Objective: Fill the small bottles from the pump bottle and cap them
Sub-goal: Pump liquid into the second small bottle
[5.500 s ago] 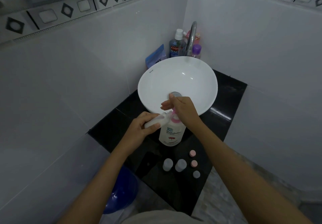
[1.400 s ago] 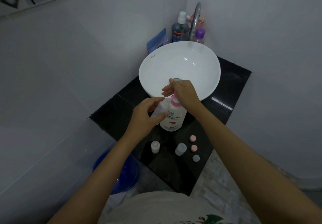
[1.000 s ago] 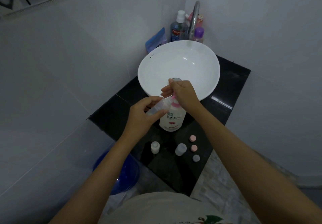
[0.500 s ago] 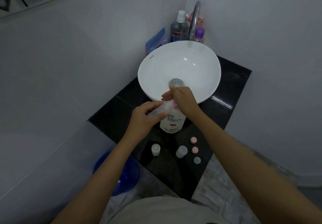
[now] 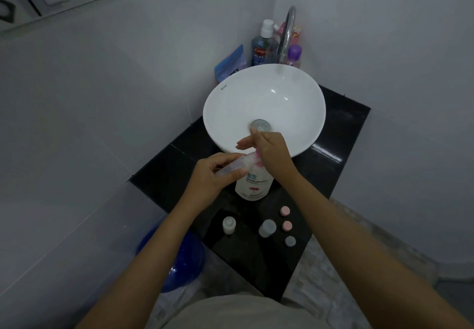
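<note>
Here, left hand [image 5: 210, 177] tilting small bottle [image 5: 233, 167] — right hand [image 5: 272, 149] atop pump bottle [image 5: 254, 185]

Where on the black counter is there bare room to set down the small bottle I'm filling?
Bare patches: the counter left of the pump bottle, and between the two standing small bottles. Crowded: the three loose caps at the right.
</note>
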`<state>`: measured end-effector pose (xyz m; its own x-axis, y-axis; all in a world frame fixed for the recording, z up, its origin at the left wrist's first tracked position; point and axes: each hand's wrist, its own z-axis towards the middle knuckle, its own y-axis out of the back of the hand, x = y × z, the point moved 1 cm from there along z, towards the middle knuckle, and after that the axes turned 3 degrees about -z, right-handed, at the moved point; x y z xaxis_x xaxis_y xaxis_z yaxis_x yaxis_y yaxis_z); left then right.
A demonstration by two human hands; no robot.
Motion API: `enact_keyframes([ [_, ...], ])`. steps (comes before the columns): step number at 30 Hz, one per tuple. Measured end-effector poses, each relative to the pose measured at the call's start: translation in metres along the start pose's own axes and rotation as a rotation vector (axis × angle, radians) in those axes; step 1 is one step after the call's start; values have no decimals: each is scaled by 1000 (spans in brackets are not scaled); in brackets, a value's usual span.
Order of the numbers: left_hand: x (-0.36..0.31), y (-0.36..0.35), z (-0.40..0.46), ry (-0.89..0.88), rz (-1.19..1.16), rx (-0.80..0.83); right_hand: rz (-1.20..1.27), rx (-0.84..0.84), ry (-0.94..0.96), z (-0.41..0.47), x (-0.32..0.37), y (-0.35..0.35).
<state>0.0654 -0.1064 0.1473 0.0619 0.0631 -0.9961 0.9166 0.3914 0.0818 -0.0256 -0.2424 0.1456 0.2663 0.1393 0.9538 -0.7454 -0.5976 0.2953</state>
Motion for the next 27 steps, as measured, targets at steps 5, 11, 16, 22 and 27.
enact_keyframes([
  [5, 0, 0, -2, 5, -1, 8, -53, 72, -22, 0, 5, 4],
  [11, -9, 2, 1, -27, -31, -1, 57, 72, 3, 0, 14, 9],
  [16, -4, 0, 2, -6, -11, 1, 31, 28, -17, -1, 5, 4],
  [22, 1, 0, -1, 16, -1, 11, -54, 58, -22, 0, 2, 5],
  [27, -7, 1, -1, -13, -17, 5, 4, 58, 9, 1, 14, 8],
])
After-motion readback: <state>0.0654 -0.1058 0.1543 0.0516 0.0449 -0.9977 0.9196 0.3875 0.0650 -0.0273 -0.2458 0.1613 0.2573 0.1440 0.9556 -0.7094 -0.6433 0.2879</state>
